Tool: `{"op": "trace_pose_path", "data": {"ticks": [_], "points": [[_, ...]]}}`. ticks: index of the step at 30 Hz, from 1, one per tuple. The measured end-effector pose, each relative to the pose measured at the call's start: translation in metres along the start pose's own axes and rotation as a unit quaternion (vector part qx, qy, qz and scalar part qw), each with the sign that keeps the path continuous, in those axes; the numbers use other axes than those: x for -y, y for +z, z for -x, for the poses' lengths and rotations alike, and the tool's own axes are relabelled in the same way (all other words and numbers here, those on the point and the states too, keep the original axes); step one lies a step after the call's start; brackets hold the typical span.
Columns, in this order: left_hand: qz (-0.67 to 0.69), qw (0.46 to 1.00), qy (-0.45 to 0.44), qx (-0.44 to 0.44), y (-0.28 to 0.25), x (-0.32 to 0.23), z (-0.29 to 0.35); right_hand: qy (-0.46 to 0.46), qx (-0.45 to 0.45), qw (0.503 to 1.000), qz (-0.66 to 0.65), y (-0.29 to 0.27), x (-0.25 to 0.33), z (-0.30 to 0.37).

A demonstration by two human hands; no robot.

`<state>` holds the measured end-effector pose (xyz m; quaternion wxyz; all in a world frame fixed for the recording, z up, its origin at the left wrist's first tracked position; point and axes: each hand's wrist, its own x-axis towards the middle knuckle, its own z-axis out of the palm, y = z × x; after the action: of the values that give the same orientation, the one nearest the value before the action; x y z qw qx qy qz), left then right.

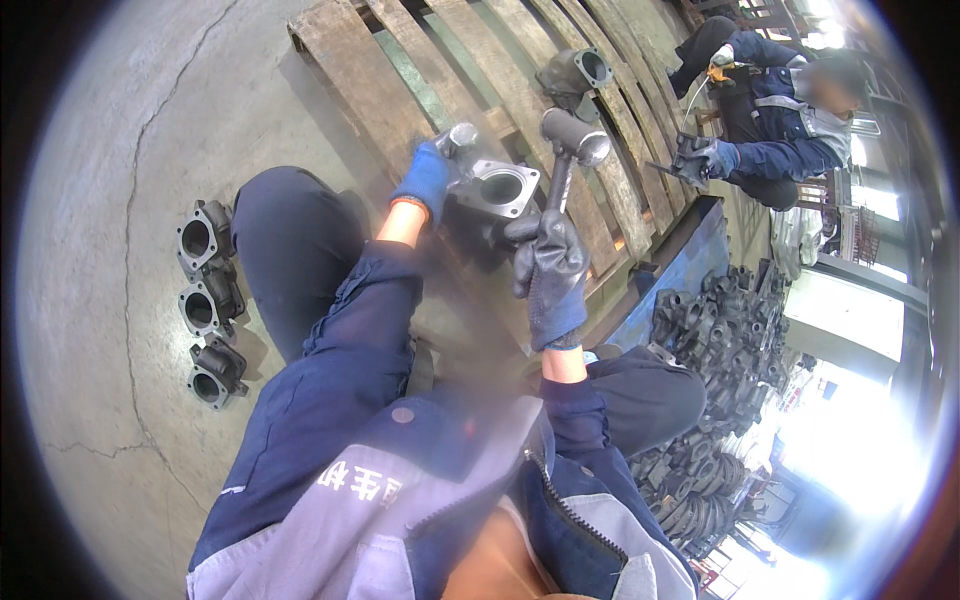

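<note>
My right hand [553, 260], in a dark-coated glove, is closed round the handle of a hammer [572, 135]. The hammer's thick cylindrical head is raised, with one worn, shiny face. My left hand [424, 180], in a blue glove, is closed beside a grey metal casting [522, 183] with a square flange, corner holes and a round bore. A blurred metal piece with a bright round end [461, 134] sticks out past the left fingers. Whether it is a separate tool or part of the casting I cannot tell. The casting sits between my hands at the pallet's near edge.
A wooden pallet [430, 80] with gaps between its slats lies ahead, bearing another casting [575, 78]. Three castings [202, 312] stand in a row on the concrete floor at left. Many dark castings [715, 345] are heaped at right. A co-worker [770, 110] sits at the far right.
</note>
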<state>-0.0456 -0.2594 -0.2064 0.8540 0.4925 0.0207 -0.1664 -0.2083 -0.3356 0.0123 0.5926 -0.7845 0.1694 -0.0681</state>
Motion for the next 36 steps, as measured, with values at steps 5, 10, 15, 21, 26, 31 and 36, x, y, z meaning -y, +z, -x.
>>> {"op": "trace_pose_path", "data": {"ticks": [5,10,15,21,26,31,36], "points": [[0.219,0.964,-0.149,-0.029,0.003,-0.004,0.002,-0.03,0.009,0.999,-0.031,0.003,0.053,-0.003],[-0.036,0.999,0.015,-0.003,0.007,0.009,-0.001,-0.022,0.001,0.998,-0.065,0.009,0.089,-0.004],[-0.051,0.999,0.0,0.004,0.007,0.018,-0.007,-0.047,0.011,0.997,-0.061,0.007,0.09,-0.005],[-0.125,0.991,0.017,0.039,0.006,0.005,0.003,-0.046,-0.011,0.999,-0.011,0.006,0.076,-0.003],[-0.108,0.993,0.011,0.046,0.012,-0.004,0.012,-0.022,-0.014,0.999,-0.047,0.01,0.092,-0.004],[0.339,0.906,-0.253,-0.014,0.009,0.004,-0.002,-0.237,-0.05,0.958,-0.153,-0.001,0.112,-0.01],[-0.242,0.964,0.07,0.086,-0.002,0.007,-0.001,-0.069,-0.015,0.989,-0.133,0.022,0.039,-0.009]]}}
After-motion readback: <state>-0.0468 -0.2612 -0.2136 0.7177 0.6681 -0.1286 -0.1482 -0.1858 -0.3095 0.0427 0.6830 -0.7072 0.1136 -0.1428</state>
